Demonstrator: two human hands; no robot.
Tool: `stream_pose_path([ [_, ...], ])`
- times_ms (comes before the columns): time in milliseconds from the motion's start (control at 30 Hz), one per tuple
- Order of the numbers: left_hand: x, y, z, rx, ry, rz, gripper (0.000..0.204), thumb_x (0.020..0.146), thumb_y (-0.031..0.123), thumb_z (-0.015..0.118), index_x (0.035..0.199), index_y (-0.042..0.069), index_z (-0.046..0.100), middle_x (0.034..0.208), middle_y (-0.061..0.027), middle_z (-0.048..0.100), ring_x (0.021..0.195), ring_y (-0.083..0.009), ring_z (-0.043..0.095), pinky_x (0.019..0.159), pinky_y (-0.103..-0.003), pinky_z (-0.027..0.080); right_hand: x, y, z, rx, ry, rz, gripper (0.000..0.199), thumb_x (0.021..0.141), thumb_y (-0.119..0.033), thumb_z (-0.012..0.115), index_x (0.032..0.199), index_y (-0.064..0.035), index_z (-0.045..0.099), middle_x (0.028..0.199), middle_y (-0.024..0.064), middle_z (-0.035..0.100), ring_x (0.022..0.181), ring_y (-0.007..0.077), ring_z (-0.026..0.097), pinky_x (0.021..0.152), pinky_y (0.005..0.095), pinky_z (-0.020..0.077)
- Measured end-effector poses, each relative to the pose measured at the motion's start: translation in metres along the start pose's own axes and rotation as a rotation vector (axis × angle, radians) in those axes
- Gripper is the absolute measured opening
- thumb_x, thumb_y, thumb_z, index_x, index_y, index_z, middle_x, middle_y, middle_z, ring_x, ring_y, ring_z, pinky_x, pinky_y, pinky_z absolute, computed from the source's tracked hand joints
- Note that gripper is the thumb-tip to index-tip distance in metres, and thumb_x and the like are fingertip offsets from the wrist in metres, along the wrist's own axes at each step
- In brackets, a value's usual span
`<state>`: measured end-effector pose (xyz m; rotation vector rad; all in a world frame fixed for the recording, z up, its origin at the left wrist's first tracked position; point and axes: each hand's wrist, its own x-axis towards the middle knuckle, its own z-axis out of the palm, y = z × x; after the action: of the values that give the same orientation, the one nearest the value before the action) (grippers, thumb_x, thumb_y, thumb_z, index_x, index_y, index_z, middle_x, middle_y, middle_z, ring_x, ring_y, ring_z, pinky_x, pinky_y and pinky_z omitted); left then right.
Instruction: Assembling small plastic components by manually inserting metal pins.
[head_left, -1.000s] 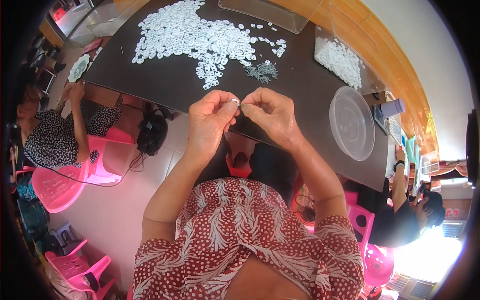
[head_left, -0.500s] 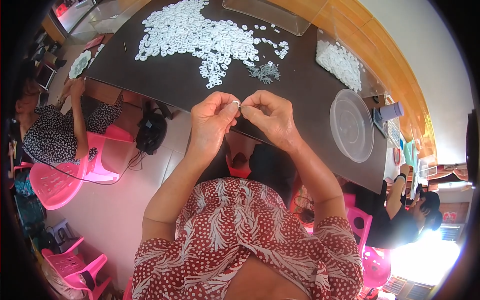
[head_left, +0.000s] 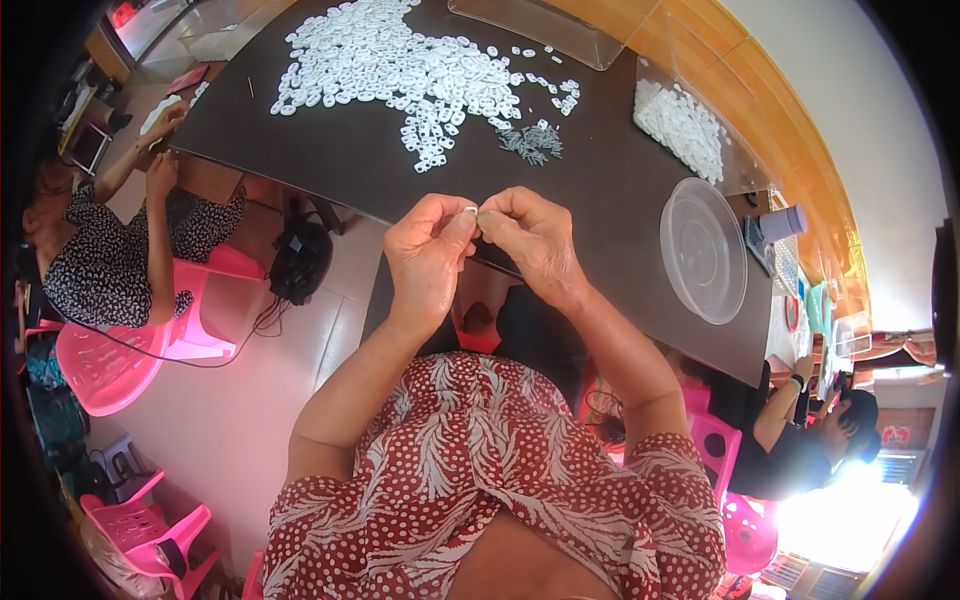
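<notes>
Just in front of the table edge my left hand (head_left: 428, 255) pinches a small white plastic piece (head_left: 470, 210) between thumb and fingertips. My right hand (head_left: 535, 245) meets it there, its thumb and index finger closed at the piece's side. Whatever lies between the right fingertips is too small and covered to make out. Beyond my hands a small pile of thin grey pins (head_left: 532, 144) lies on the dark table (head_left: 590, 200). A broad heap of white oval plastic pieces (head_left: 390, 70) spreads behind and left of the pins.
A clear bin of white pieces (head_left: 680, 125) stands at the right, with a round translucent lid (head_left: 703, 250) nearer me. A clear tray (head_left: 540, 30) lies at the far edge. A purple-capped container (head_left: 782, 222) stands right. Seated people are at left (head_left: 110, 255) and right (head_left: 800, 440).
Both hands have shifted slightly, still fingertip to fingertip around the white piece. The person at the left has moved their arms, and the person at the right has shifted.
</notes>
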<state>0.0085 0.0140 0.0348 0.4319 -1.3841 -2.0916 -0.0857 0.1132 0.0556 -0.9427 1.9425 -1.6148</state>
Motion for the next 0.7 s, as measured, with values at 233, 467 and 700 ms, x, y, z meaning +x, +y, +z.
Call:
stream_pose_path([
  [233,0.005,-0.0002,-0.0022,-0.027,0.019,-0.002,0.008,0.087,0.004,0.058,0.09,-0.002,0.062,0.073,-0.0019,0.06,0.057,-0.0044,0.051,0.047,-0.017,0.039,0.0033,-0.0042,-0.0009,0.067,-0.011,0.017,0.015,0.084,-0.01,0.058,0.085,0.005,0.06,0.075,0.0036,0.061,0.07,0.0067,0.053,0.062,0.0225,0.045],
  [467,0.0045,-0.0028,-0.002,-0.104,0.02,-0.05,0.012,0.087,0.001,0.057,0.097,-0.003,0.062,0.076,-0.0032,0.061,0.06,-0.0054,0.053,0.048,-0.017,0.041,0.0044,-0.0036,-0.0026,0.093,-0.012,0.042,0.014,0.084,-0.008,0.058,0.084,0.0059,0.06,0.077,0.0049,0.063,0.071,0.0066,0.055,0.063,0.022,0.0462],
  [700,0.0037,-0.009,0.0031,-0.059,0.016,0.022,0.012,0.087,0.001,0.057,0.097,-0.002,0.062,0.077,-0.0025,0.061,0.061,-0.0054,0.053,0.05,-0.017,0.041,0.0047,-0.0041,-0.0016,0.033,0.02,0.09,0.014,0.085,-0.009,0.059,0.086,0.0046,0.06,0.078,0.0041,0.061,0.072,0.0065,0.054,0.064,0.0209,0.0445],
])
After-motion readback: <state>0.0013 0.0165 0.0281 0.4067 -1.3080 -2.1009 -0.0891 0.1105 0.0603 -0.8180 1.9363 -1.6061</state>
